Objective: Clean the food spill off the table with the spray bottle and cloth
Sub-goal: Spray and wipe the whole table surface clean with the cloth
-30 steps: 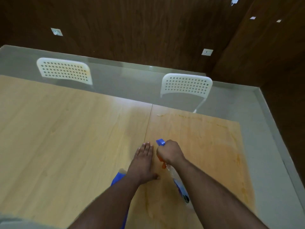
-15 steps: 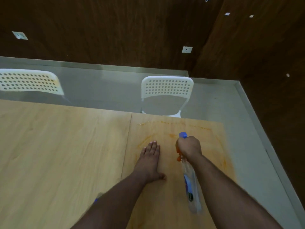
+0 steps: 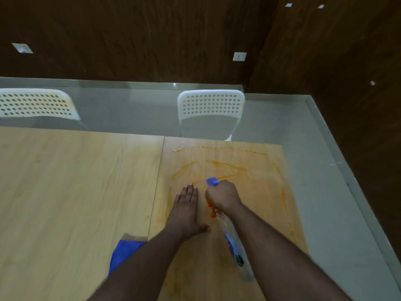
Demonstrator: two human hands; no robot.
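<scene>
Spraying the orange spill on the right-hand table panel, cloth waiting at the lower left.

The right hand (image 3: 222, 195) is clenched around the neck of the spray bottle (image 3: 233, 240), which is tipped forward with its blue nozzle aimed at the orange smears (image 3: 221, 168) in the middle of the frame. The left hand (image 3: 187, 210) lies flat with straight fingers on the table (image 3: 65, 181), holding nothing, just beside the bottle. The blue cloth (image 3: 122, 255) sits near the lower left, partly hidden under the left forearm. The smears reach toward the table's far and right edges, so patchy spraying would likely leave dry streaks there. The flat left hand sits close to the nozzle's line and could catch the mist. Too much liquid might run into the seam between the panels or off the edge toward the white chair (image 3: 210, 111).
</scene>
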